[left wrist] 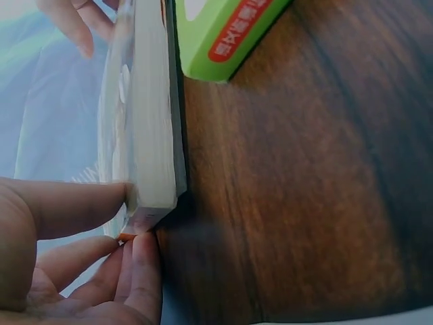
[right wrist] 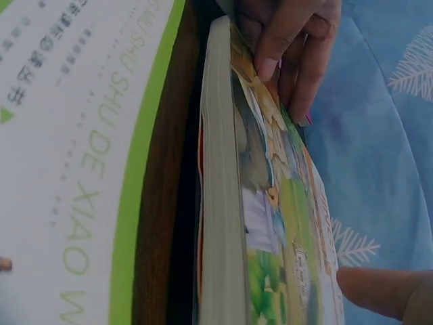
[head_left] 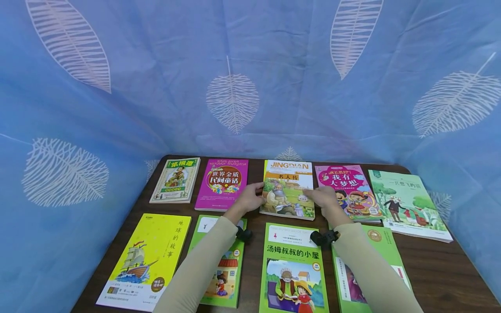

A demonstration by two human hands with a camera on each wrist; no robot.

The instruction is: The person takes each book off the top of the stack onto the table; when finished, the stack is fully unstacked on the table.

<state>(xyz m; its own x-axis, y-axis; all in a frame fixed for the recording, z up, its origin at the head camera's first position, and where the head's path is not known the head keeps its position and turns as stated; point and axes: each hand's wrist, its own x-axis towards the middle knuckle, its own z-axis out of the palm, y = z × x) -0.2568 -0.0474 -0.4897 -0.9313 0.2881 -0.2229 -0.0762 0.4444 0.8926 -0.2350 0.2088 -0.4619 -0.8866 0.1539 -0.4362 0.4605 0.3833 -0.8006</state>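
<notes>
A paperback book point(head_left: 288, 187) with an orange title band and a picture of a bearded old man lies in the middle of the back row. My left hand point(head_left: 250, 198) pinches its left edge, thumb on the cover and fingers at the side. At the right edge my right hand point(head_left: 325, 201) holds the same book, thumb on the cover; its other fingers are mostly hidden. The left wrist view shows the thick white page block point(left wrist: 154, 108) between the hands. Whether the book is raised off the dark wooden table point(head_left: 254, 226) I cannot tell.
Flanking it are a magenta book point(head_left: 221, 191) and a pink book point(head_left: 346, 182). The green-bordered book point(head_left: 293, 265) lies in front, with a yellow book point(head_left: 145, 256) at front left. A pale green book point(head_left: 411, 200) lies far right. Blue leaf-print cloth point(head_left: 274, 56) hangs behind.
</notes>
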